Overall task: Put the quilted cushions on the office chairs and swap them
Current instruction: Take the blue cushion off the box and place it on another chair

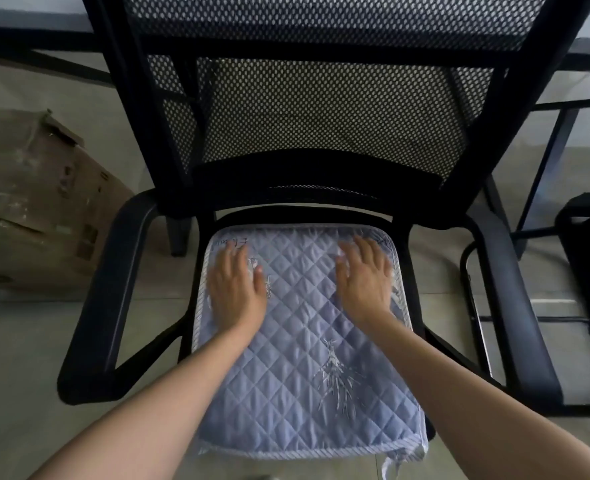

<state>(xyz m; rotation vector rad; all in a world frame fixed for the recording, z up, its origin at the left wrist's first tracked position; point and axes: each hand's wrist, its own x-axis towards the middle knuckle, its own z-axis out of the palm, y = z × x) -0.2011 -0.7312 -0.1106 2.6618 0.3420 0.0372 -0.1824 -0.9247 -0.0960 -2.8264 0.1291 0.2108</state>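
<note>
The quilted cushion (307,341) was pressed flat onto the office chair (113,292) by the left hand (236,289) and right hand (366,282), both open and gripping nothing; lifting it for swapping was judged next.

No legible txt anywhere.

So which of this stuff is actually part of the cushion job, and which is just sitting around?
Part of the job:
- blue quilted cushion, lying on the seat
- black office chair
- left hand and right hand, both flat on the cushion

Just lying about:
- cardboard box on the floor
- desk frame behind
</note>
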